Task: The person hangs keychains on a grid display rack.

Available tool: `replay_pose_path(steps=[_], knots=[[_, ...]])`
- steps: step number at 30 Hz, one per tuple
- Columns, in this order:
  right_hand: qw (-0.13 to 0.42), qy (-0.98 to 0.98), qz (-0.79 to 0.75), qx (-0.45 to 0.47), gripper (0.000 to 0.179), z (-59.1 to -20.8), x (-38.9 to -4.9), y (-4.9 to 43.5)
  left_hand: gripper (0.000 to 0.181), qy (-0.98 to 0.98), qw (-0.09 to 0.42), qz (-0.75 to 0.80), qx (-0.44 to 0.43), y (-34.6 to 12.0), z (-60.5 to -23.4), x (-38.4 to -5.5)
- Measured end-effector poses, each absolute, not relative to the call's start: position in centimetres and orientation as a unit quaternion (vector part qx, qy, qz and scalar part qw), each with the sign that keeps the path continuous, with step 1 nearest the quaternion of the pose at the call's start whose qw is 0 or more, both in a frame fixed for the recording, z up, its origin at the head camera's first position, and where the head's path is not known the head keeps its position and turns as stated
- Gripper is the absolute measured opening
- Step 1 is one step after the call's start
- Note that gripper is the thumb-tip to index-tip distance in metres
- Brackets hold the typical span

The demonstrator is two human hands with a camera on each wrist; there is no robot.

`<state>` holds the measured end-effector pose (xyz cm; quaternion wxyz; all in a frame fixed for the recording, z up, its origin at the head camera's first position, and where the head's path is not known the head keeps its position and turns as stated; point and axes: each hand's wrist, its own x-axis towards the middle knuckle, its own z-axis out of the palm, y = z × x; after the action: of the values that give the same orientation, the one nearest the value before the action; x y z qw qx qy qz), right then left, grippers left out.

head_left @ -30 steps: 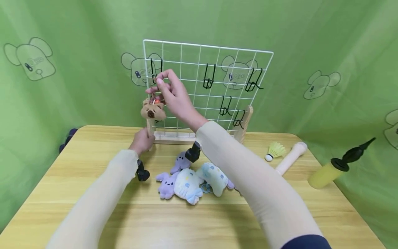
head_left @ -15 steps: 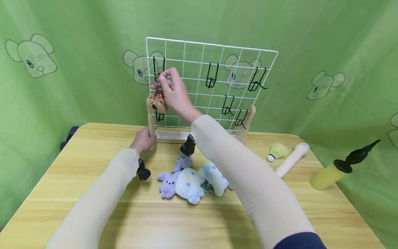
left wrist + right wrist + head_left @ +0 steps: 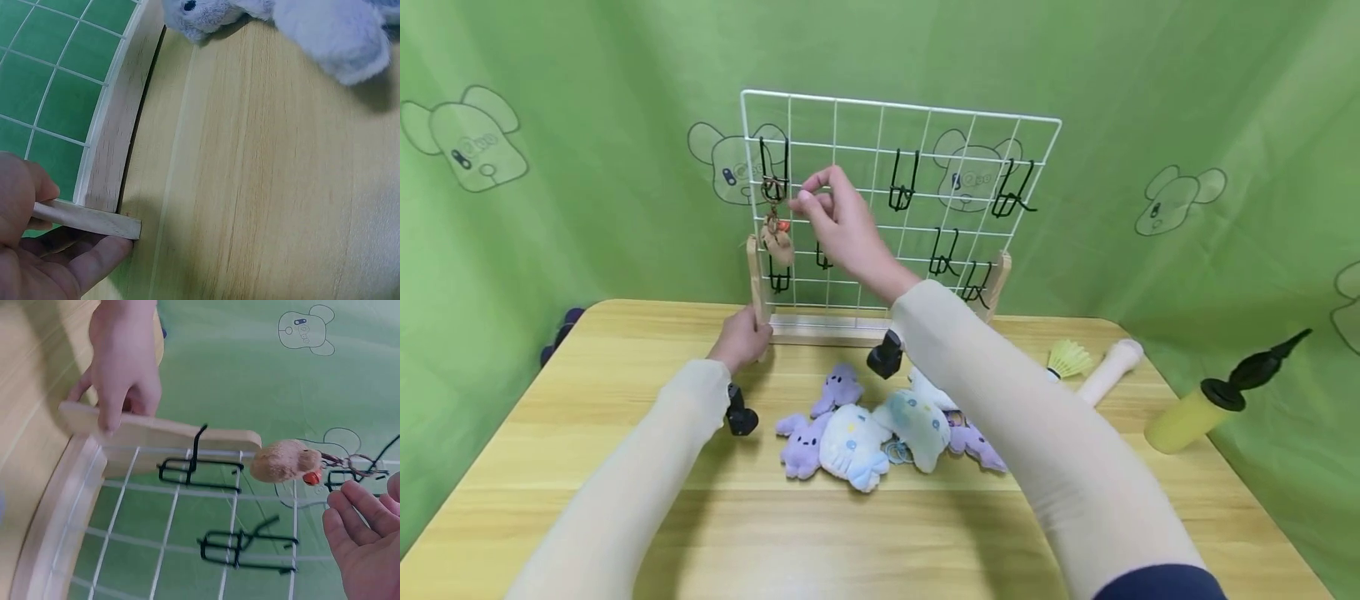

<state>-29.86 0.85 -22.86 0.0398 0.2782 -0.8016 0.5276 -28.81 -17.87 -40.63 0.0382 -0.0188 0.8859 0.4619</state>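
Observation:
A small brown plush keychain with an orange-red bell hangs by its ring from the upper-left black hook of a white wire grid rack. Just right of it, my right hand is apart from the ring, thumb and index near each other with nothing between them. In the right wrist view that hand has fairly straight fingers. My left hand grips the rack's wooden left upright low down, thumb on one side and fingers on the other.
Several plush toys lie before the rack, among them a purple one and a white-and-blue one. Other black hooks hang on the grid. At right are a shuttlecock, a pale stick and a yellow pump.
The brown plush keychain went up to the upper-left hook and now hangs there. My right hand let go of it and drew off to the right. The left hand stays on the upright.

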Motion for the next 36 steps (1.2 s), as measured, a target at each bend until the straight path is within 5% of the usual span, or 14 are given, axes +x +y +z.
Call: replay_pose_path(steps=[13,29,36], knots=[[0.051,-0.828,0.411,0.377,0.022,-25.2,-25.7,9.2,0.053,0.888,0.048,0.457,-0.026,-18.4,-40.6,-28.7],[-0.123,-0.87,0.197,0.435,0.013,-35.6,-20.8,16.1,0.055,0.893,0.051,0.447,-0.026,-18.1,-40.7,-28.7],[-0.074,-0.874,0.1,0.469,0.018,-37.5,-19.4,15.7,0.053,0.894,0.054,0.443,-0.028,-17.9,-40.7,-28.7]])
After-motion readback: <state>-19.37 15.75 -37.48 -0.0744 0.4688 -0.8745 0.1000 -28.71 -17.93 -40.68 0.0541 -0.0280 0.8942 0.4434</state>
